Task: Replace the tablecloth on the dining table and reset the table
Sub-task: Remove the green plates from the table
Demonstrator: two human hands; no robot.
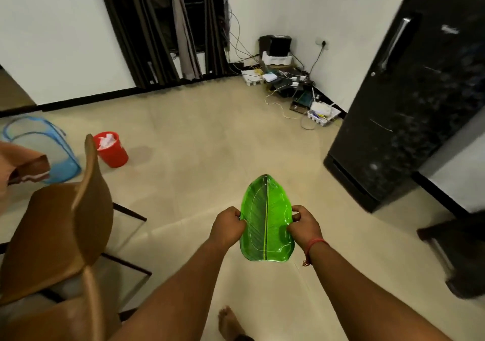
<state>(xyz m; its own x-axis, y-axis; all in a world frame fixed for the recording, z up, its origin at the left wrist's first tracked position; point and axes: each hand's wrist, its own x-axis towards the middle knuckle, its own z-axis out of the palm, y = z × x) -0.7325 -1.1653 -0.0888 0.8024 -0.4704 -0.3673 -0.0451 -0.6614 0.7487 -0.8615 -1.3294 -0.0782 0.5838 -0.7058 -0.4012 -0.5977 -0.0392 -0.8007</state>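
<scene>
Brown chair at left; left hand and right hand pinching opposite rims of green leaf-shaped plate, carried level above bare floor. Dining table out of view. Thin edge grips risk a slip and drop mid-carry.

Leaf-shaped plate: glossy translucent green plastic. Chair, lower left: smooth brown wood. Floor: polished beige tile. Fridge: glossy black.

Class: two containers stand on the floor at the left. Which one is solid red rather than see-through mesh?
The small red plastic bucket, holding white crumpled material. The blue mesh hamper beside it, farther left, has see-through walls and a blue rim.
</scene>
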